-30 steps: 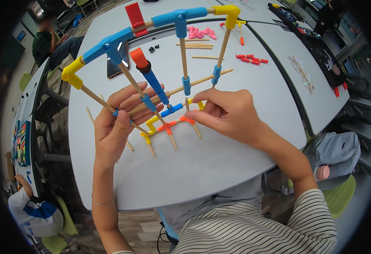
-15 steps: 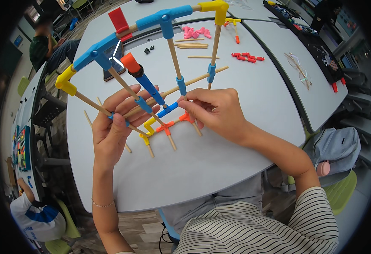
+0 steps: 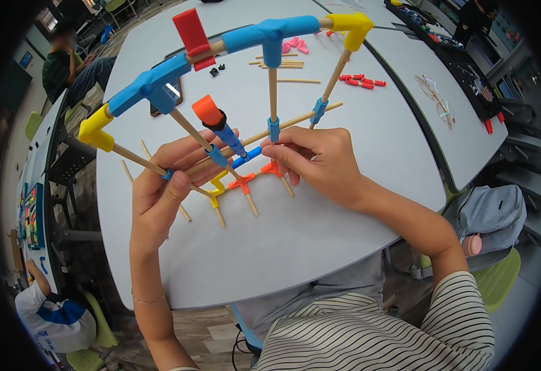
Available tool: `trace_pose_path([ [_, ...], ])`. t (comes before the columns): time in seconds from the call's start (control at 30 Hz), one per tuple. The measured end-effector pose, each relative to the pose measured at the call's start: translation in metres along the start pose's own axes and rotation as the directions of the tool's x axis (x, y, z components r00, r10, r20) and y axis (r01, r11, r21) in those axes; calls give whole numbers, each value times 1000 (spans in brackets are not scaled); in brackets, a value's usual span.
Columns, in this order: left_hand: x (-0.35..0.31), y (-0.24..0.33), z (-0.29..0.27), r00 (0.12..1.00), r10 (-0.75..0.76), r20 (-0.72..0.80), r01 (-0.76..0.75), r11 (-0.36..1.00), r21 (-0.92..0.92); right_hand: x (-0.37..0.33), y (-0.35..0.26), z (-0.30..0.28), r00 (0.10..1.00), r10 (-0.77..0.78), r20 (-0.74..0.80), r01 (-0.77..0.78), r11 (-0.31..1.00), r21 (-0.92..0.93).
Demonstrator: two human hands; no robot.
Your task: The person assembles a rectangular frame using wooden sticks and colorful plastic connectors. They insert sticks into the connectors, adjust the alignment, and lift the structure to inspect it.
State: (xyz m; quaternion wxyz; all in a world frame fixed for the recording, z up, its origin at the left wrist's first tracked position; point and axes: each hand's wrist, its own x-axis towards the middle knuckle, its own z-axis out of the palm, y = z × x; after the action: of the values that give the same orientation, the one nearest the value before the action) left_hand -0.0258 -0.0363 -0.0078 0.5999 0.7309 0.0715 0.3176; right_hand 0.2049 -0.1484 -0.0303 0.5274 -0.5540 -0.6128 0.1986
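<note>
A frame of wooden sticks and plastic connectors stands between my hands, leaning. Blue T-shaped connectors [image 3: 271, 35] and yellow elbows [image 3: 98, 128] form its top, with a red clip [image 3: 191, 37] on it. Fingers of my left hand [image 3: 159, 176] are closed around the frame's left side, thumb by a small blue sleeve [image 3: 167, 175]. My right hand [image 3: 323, 157] pinches an upright stick just under another blue sleeve [image 3: 273, 129]; its fingertips hide the grip point. Beneath are orange connectors [image 3: 242, 183], a yellow elbow [image 3: 219, 181] and an orange-capped blue post [image 3: 227, 133].
On the white table [image 3: 233, 266] lie loose sticks [image 3: 283, 64], red connectors [image 3: 362, 81], pink pieces [image 3: 295, 44], small black parts [image 3: 216, 70] and a phone [image 3: 174, 89]. Glasses [image 3: 434, 99] and a black parts tray [image 3: 462, 68] are at right. Other people sit at left.
The frame's top has swung to the right and looks larger, with its uprights tilting more. My left hand has shifted slightly left; my right hand stays nearly in place.
</note>
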Motion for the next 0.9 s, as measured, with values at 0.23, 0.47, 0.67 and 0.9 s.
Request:
trace_pose_path([
  [0.23, 0, 0, 0, 1000, -18, -22, 17, 1000, -15, -1, 3, -1, 998, -65, -25, 63, 996, -66],
  [0.47, 0, -1, 1, 1000, -8, -25, 7, 1000, -19, 0, 3, -3, 990, -127, -55, 117, 981, -156],
  [0.67, 0, 0, 0, 1000, -12, -18, 12, 1000, -15, 0, 3, -5, 987, -156, -34, 147, 971, -188],
  [0.9, -1, -2, -3, 1000, -18, -14, 18, 1000, -5, 1, 0, -5, 980, -184, -77, 172, 974, -146],
])
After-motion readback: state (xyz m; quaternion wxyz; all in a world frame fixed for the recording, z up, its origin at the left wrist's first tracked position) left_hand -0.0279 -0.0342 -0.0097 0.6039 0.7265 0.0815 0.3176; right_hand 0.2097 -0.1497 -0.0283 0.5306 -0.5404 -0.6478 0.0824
